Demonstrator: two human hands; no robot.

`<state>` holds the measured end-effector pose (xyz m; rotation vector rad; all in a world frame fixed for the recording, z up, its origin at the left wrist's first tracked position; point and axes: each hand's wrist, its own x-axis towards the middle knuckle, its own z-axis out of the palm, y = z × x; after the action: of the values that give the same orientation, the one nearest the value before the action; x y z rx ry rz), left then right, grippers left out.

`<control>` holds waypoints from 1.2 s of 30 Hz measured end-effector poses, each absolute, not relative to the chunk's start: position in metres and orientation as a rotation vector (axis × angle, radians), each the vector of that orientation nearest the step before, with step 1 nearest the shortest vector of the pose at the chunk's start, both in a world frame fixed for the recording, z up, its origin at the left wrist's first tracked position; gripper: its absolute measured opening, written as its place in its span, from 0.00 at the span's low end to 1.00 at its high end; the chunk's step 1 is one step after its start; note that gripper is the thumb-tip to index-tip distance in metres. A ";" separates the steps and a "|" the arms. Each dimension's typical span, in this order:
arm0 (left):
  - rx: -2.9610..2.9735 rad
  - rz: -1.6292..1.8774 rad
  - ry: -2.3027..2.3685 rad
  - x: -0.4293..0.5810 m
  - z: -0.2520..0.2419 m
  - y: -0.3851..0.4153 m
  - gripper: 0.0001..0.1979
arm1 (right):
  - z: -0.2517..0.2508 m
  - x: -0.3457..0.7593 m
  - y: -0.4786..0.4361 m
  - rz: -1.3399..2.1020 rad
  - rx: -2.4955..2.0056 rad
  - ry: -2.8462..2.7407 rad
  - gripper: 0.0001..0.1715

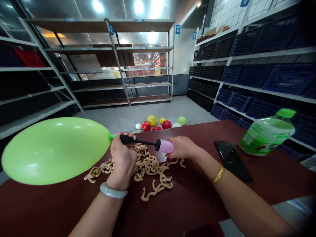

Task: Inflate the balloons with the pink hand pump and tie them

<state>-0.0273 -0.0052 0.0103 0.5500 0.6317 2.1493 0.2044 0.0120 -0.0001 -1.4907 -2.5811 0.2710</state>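
Observation:
A large inflated green balloon [55,149] extends to the left, its neck on the black nozzle end of a hand pump. My left hand [123,158] is wrapped round the balloon's neck and that black end [127,139]. At the pump's other end my right hand [184,147] grips the pink-purple barrel [165,146]. A thin black rod shows between the two hands. Below them, on the dark red table [187,204], lie tangled beige curly strands [149,164], partly hidden behind my left hand.
A black phone [233,160] lies on the table at the right, beside a bottle with green liquid [268,133]. Small red, yellow, green and white balloons [167,124] are beyond the far edge. Shelves [148,85] and blue crates [249,75] stand around.

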 end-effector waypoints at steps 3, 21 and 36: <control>0.558 2.075 0.621 -0.002 0.004 -0.013 0.07 | 0.001 0.196 0.006 0.279 -1.478 -2.570 0.29; 0.631 1.955 0.651 0.008 0.002 -0.026 0.08 | -0.001 0.184 -0.003 0.465 -1.408 -2.446 0.30; 0.642 2.073 0.720 -0.009 0.006 -0.013 0.07 | -0.004 0.184 -0.001 0.437 -1.434 -2.488 0.30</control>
<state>-0.0092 -0.0127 0.0063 0.6418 0.7205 2.0728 0.1843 -0.0007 -0.0042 -1.4337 -2.4884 0.4367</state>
